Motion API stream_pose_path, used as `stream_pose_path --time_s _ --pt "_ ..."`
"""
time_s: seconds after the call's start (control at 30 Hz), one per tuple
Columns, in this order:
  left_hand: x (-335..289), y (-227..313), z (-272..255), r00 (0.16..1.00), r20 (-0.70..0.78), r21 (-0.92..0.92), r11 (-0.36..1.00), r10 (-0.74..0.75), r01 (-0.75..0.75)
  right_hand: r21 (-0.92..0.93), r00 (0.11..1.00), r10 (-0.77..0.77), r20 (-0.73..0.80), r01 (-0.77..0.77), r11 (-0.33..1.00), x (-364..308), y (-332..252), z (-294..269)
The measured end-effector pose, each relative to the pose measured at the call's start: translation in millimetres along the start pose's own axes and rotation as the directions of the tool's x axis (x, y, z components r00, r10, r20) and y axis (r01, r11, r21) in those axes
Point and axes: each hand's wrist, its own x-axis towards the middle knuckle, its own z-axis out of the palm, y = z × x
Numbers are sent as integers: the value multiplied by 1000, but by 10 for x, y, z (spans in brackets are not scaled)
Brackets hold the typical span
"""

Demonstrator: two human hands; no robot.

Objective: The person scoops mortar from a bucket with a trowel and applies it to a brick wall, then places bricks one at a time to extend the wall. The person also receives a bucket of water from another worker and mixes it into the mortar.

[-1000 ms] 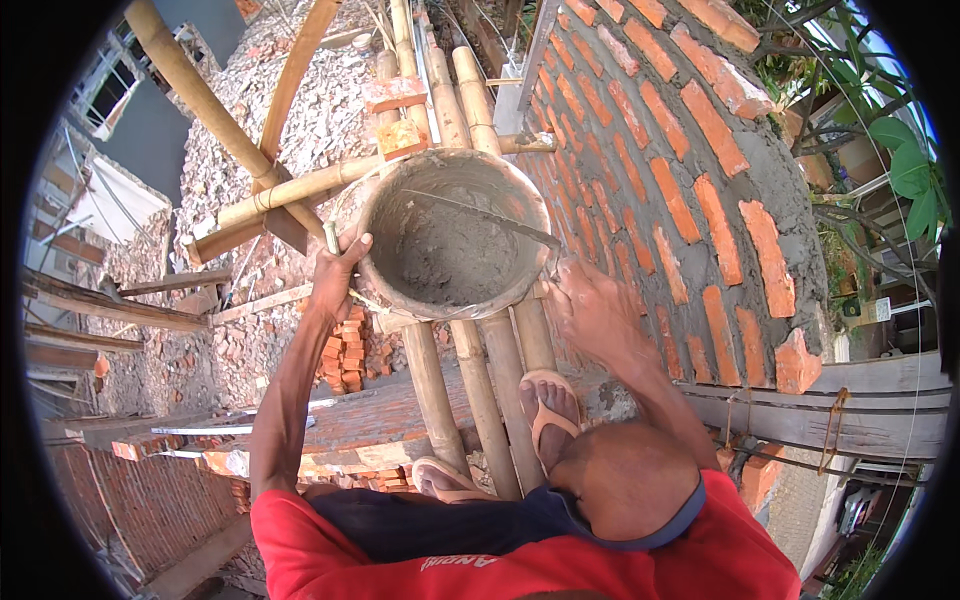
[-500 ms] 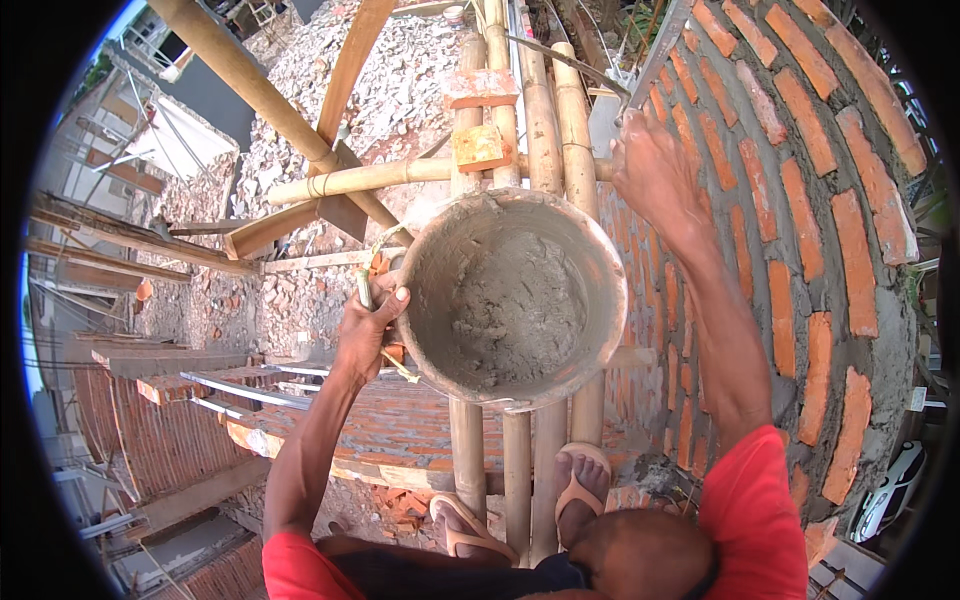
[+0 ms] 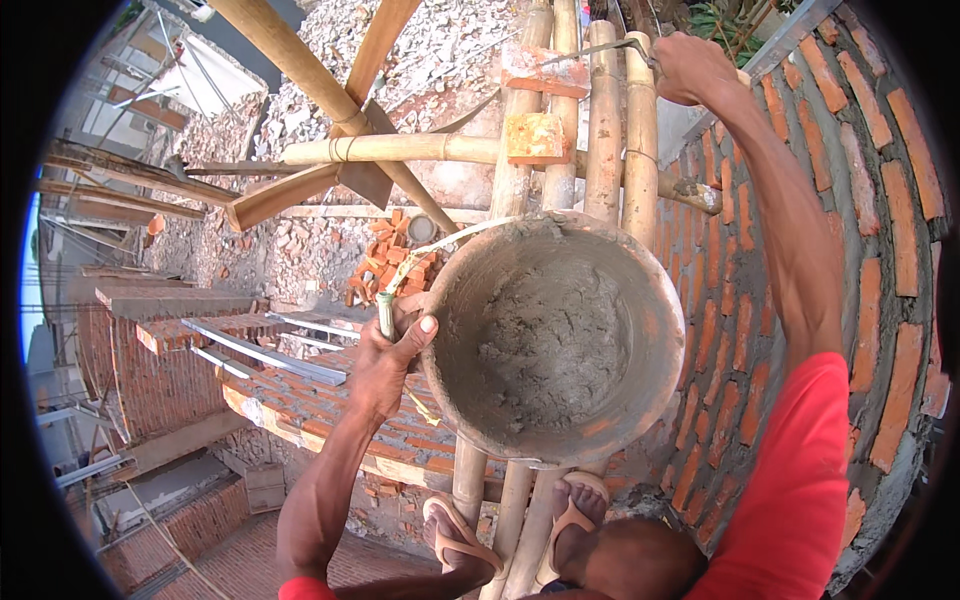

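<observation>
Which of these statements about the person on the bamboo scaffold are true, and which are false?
1. The left hand grips the rim and handle of the bucket. True.
2. The bucket is filled with clean water. False: grey mortar coats its inside.
3. The right hand is raised, holding a trowel near the brick wall. True.
4. The person is barefoot. False: sandals are on the feet.
5. The person stands on bamboo poles. True.
6. The scaffold is steel tubing. False: it is bamboo.
</observation>
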Motion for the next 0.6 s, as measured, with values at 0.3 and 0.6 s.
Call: stream_pose_path --time_s 0.3,0.6 --pt "-34 42 -3 999 -29 132 990 -43 47 692 997 -19 72 -37 721 1192 -818 1431" --pt "-185 197 89 994 -53 142 985 -94 101 639 990 61 131 -131 758 948 -858 1331"
